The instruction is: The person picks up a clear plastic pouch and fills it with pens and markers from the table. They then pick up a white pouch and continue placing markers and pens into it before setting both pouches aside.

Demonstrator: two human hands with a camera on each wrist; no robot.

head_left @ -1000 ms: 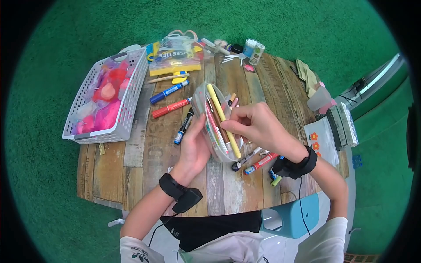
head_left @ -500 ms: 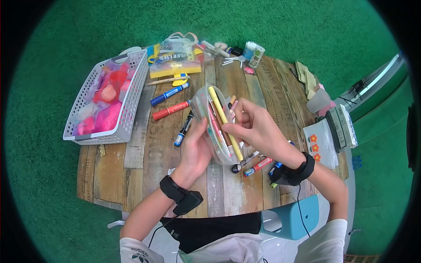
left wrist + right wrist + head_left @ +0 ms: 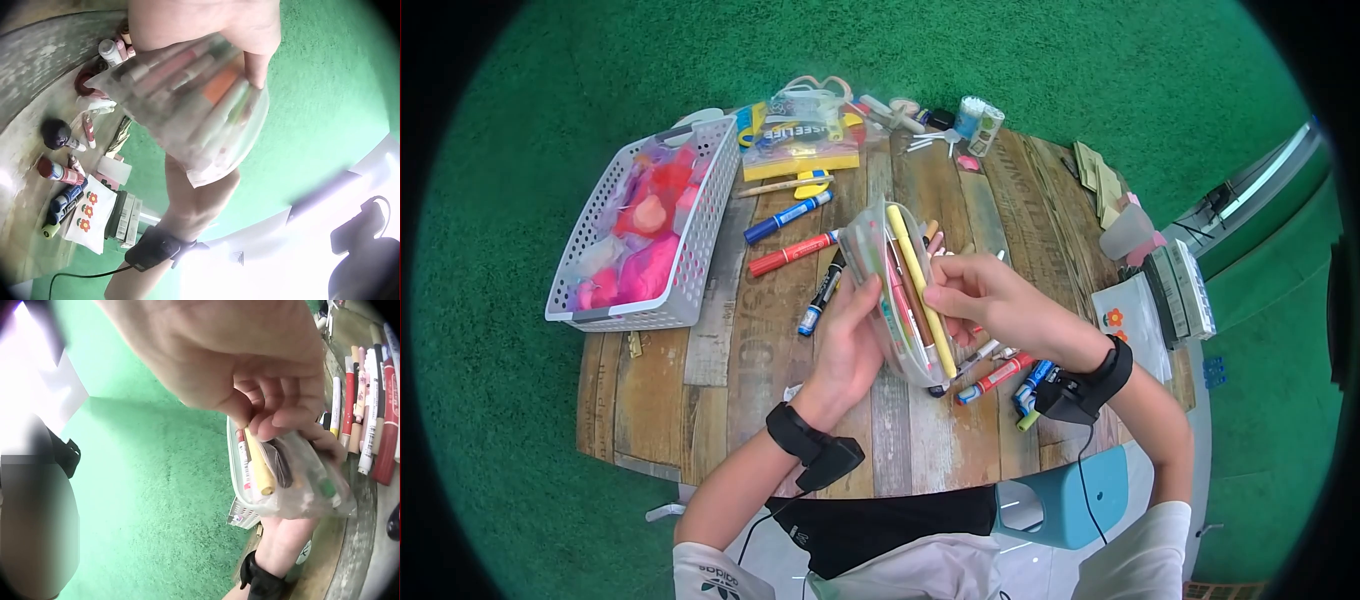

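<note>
A translucent pencil pouch (image 3: 863,255) full of pens is held above the table, its mouth open upward. My left hand (image 3: 845,350) grips it from the left side, thumb over the near wall. A pale yellow pen (image 3: 908,250) lies lengthwise along the mouth, beside brown and pink ones. With thumb and index finger, my right hand (image 3: 1010,310) pinches the yellow pen at the pouch's right edge. In the right wrist view, one end of the yellow pen (image 3: 265,480) shows below those fingertips. Several pens show blurred through the pouch wall (image 3: 187,169) in the left wrist view.
Blue (image 3: 788,217), red (image 3: 793,253) and black (image 3: 820,292) markers lie left of the pouch; more markers (image 3: 995,378) lie at its right. A white basket (image 3: 625,318) of pink items stands at left. Plastic bags (image 3: 800,135) and cotton-swab containers line the far edge.
The pouch has shifted slightly right and toward the body, still in the left hand. My right hand has moved a little right and nearer, staying at the yellow pen.
</note>
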